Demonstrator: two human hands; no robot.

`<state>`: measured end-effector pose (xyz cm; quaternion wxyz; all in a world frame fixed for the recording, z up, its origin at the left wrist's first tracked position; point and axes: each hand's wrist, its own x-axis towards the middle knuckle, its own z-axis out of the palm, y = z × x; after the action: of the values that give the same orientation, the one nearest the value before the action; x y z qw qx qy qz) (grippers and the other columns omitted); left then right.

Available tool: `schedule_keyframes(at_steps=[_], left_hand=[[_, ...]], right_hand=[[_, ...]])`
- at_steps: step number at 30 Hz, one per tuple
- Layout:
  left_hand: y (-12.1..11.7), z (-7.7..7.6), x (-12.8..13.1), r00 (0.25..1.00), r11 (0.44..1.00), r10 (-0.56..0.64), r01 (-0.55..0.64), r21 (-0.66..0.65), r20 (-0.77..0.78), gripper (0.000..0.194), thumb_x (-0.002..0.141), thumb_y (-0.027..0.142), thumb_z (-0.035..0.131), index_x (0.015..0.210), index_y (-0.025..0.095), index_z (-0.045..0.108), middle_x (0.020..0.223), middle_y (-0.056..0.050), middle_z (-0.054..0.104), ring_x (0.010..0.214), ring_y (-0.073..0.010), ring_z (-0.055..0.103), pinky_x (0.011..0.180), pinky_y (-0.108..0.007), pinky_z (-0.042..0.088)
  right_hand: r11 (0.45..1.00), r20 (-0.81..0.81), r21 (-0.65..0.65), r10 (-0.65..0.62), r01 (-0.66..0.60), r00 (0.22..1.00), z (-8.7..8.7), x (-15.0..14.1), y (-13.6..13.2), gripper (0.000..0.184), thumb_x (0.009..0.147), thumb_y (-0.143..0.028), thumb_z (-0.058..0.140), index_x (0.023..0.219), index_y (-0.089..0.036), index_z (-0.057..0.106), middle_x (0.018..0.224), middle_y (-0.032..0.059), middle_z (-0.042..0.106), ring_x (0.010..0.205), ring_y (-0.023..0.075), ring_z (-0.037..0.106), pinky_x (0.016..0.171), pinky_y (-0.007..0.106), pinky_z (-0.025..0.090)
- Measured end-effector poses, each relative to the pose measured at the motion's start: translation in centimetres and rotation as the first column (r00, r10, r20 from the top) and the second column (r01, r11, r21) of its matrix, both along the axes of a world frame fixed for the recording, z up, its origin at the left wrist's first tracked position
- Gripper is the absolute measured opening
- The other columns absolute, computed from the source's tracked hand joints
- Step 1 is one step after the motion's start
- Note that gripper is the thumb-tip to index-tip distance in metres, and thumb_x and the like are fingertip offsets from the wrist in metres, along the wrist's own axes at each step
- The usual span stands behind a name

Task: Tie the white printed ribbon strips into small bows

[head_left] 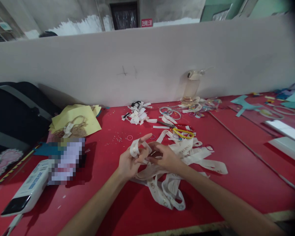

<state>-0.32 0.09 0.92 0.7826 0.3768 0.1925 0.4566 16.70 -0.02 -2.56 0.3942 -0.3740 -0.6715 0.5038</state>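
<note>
A white printed ribbon [134, 149] loops around the fingers of my left hand [130, 162], whose index finger points up and away. My right hand [166, 156] meets it from the right, fingertips pinched on the ribbon between the two hands. A loose heap of the same ribbon [173, 191] lies below and to the right of my hands on the red table. Just beyond the heap rest scissors [183, 131] with yellow and red handles. Small rubber bands [129, 138] lie near my left fingertips.
A pile of knotted white ribbon pieces [137, 114] sits toward the partition [88, 65]. A clear bottle [191, 87] stands at the back. On the left are yellow papers [88, 121], a white power bank [30, 186] and a dark bag [17, 114]. Blue scraps [245, 104] and a phone [285, 129] lie right.
</note>
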Motion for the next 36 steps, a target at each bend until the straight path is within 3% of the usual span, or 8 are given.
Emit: schedule_keyframes(at_steps=[9, 12, 16, 19, 24, 28, 32, 36], left_hand=[[0.0, 0.0, 0.6, 0.994, 0.997, -0.069, 0.070, -0.011, 0.083, 0.053, 0.094, 0.039, 0.029, 0.120, 0.006, 0.062, 0.042, 0.005, 0.027, 0.046, -0.0104, 0.021, 0.056, -0.027, 0.028], [-0.1, -0.4, 0.6, 0.985, 0.994, -0.109, 0.109, 0.011, 0.135, 0.047, 0.091, 0.033, 0.033, 0.117, 0.007, 0.064, 0.042, 0.006, 0.024, 0.045, -0.0107, 0.023, 0.054, -0.027, 0.027], [-0.4, -0.5, 0.6, 0.975, 0.986, -0.168, 0.165, 0.030, 0.143, 0.049, 0.086, 0.021, 0.041, 0.133, 0.011, 0.050, 0.044, 0.006, 0.025, 0.044, -0.0101, 0.021, 0.051, -0.026, 0.024], [-0.3, -0.3, 0.6, 0.971, 0.975, -0.213, 0.219, -0.042, 0.112, 0.051, 0.091, 0.026, 0.035, 0.142, 0.019, 0.037, 0.046, 0.006, 0.028, 0.045, -0.0105, 0.020, 0.047, -0.024, 0.021], [0.0, -0.4, 0.5, 0.955, 0.951, -0.295, 0.297, -0.087, 0.030, 0.054, 0.094, 0.040, 0.028, 0.146, 0.022, 0.027, 0.050, 0.006, 0.031, 0.045, -0.0104, 0.019, 0.045, -0.023, 0.019], [-0.2, -0.4, 0.0, 0.956, 0.956, -0.283, 0.287, 0.056, -0.070, 0.068, 0.086, 0.041, 0.047, 0.147, 0.022, 0.025, 0.055, 0.006, 0.031, 0.048, -0.0093, 0.022, 0.048, -0.022, 0.021], [-0.4, -0.1, -0.3, 0.941, 0.930, -0.239, 0.293, 0.224, -0.239, 0.077, 0.080, 0.041, 0.057, 0.147, 0.021, 0.024, 0.058, 0.005, 0.037, 0.051, -0.0085, 0.022, 0.051, -0.023, 0.019], [-0.6, 0.3, -0.5, 0.857, 0.887, -0.145, 0.334, 0.319, -0.495, 0.070, 0.082, 0.038, 0.058, 0.145, 0.024, 0.031, 0.067, 0.003, 0.041, 0.054, -0.0093, 0.027, 0.052, -0.024, 0.022]], right_hand=[[0.997, 0.079, -0.008, 0.078, -0.078, 0.994, 0.2, 0.2, 0.1, 0.042, 0.076, -0.015, 0.064, 0.117, -0.019, 0.054, 0.092, 0.0033, 0.067, 0.076, 0.0156, 0.063, 0.068, 0.026, 0.050], [0.992, 0.052, -0.031, 0.122, -0.121, 0.991, 0.7, 0.3, 0.0, 0.045, 0.074, -0.014, 0.064, 0.118, -0.019, 0.055, 0.093, 0.0034, 0.068, 0.081, 0.0170, 0.063, 0.072, 0.027, 0.049], [0.981, 0.028, -0.065, 0.186, -0.183, 0.982, 1.3, 0.5, 0.0, 0.041, 0.074, -0.014, 0.063, 0.115, -0.018, 0.057, 0.097, 0.0045, 0.068, 0.085, 0.0175, 0.063, 0.074, 0.027, 0.048], [0.977, 0.071, -0.113, 0.190, -0.181, 0.979, 1.4, 0.7, 0.0, 0.040, 0.072, -0.013, 0.064, 0.112, -0.016, 0.059, 0.089, 0.0029, 0.067, 0.075, 0.0150, 0.061, 0.064, 0.023, 0.046], [0.968, 0.100, -0.173, 0.203, -0.184, 0.974, 0.8, 0.8, 0.1, 0.023, 0.069, -0.013, 0.066, 0.092, -0.015, 0.063, 0.076, -0.0004, 0.063, 0.065, 0.0125, 0.054, 0.056, 0.021, 0.042], [0.951, -0.027, -0.209, 0.229, -0.230, 0.973, 0.4, 1.1, 0.5, 0.013, 0.076, -0.023, 0.065, 0.086, -0.015, 0.062, 0.074, -0.0006, 0.062, 0.065, 0.0117, 0.056, 0.063, 0.023, 0.045], [0.987, -0.008, -0.127, 0.096, -0.097, 0.995, 0.3, 1.5, 1.0, 0.023, 0.084, -0.037, 0.060, 0.082, -0.015, 0.063, 0.066, -0.0009, 0.059, 0.058, 0.0101, 0.055, 0.058, 0.022, 0.043], [0.993, -0.003, -0.089, -0.081, 0.080, 0.997, 0.6, 1.7, 1.2, 0.022, 0.086, -0.037, 0.057, 0.083, -0.016, 0.063, 0.054, -0.0055, 0.049, 0.042, 0.0057, 0.040, 0.042, 0.018, 0.030]])
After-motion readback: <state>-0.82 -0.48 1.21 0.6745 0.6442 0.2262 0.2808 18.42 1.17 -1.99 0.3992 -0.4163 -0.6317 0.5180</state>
